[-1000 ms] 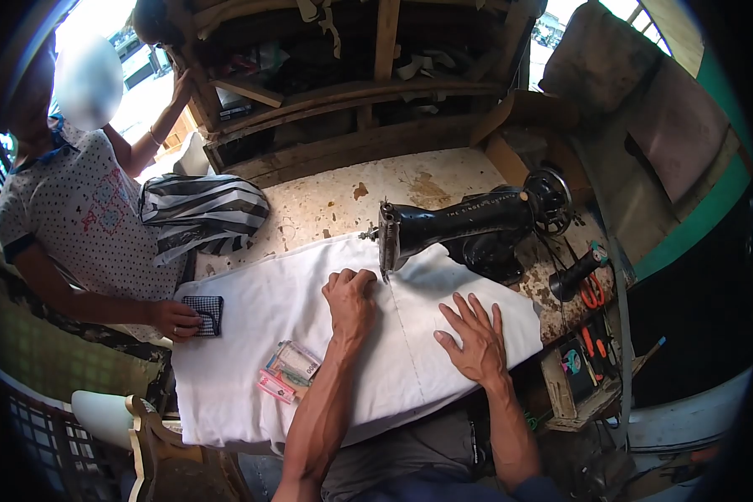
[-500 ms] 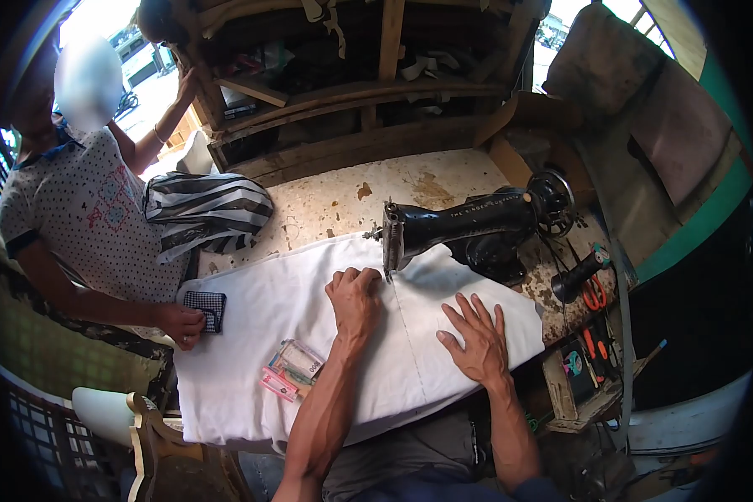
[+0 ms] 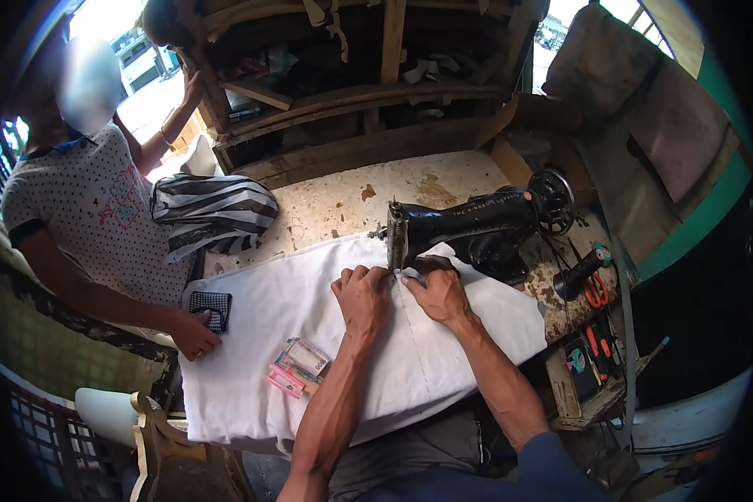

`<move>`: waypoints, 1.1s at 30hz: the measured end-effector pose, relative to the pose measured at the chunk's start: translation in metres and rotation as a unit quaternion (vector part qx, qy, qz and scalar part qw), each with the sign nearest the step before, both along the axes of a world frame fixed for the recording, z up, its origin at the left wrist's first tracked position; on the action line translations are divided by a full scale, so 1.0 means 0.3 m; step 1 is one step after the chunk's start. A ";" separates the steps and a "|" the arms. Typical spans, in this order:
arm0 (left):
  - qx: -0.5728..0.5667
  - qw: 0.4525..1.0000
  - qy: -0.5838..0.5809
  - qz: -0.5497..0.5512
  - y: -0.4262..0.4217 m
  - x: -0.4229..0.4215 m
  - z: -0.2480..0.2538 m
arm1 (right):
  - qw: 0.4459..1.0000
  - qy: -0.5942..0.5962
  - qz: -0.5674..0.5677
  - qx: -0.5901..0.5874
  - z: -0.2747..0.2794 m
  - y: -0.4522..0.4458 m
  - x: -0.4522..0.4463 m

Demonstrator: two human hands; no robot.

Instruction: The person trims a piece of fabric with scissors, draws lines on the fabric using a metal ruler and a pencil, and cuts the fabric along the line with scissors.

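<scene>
White cloth [image 3: 251, 368] lies spread over the sewing machine table, with a line running down it from the needle area. My left hand [image 3: 362, 299] is closed on the cloth just left of the presser foot, fingers curled under. Close on the other side, my right hand [image 3: 440, 293] pinches the cloth by the needle, its fingers partly hidden behind the thumb. Above both hands stands the head of a black sewing machine [image 3: 468, 219]. Banknotes and a pink packet [image 3: 299, 366] rest on the cloth beside my left forearm.
At the left, a person's hand [image 3: 195, 335] touches a small checkered cloth [image 3: 210, 310]. A striped bag [image 3: 217, 209] sits at the table's far left. Right of the machine are a black thread spool [image 3: 579, 274], orange-handled scissors [image 3: 596, 293] and a tool drawer [image 3: 565, 389].
My right hand has moved up and left from lying spread on the cloth to pinching it by the needle. The other person's hand has shifted slightly off the checkered cloth.
</scene>
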State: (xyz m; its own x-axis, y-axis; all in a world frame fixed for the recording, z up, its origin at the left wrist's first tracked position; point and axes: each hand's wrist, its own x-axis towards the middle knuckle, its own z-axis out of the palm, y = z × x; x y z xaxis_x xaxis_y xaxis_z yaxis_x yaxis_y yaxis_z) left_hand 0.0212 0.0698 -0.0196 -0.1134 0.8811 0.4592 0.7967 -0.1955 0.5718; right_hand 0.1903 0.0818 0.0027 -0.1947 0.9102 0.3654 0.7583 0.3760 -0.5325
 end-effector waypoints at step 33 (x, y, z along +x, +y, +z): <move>0.046 0.998 0.035 -0.020 -0.004 -0.008 0.001 | 0.993 0.081 0.034 -0.078 0.062 -0.120 0.031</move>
State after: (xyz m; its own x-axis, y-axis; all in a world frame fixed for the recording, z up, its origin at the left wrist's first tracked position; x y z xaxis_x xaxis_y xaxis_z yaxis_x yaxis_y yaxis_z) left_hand 0.0189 0.0685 -0.0194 -0.0442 0.8383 0.5435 0.8248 -0.2764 0.4933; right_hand 0.1996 0.0457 0.0213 -0.2074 0.9451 0.2524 0.6335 0.3264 -0.7016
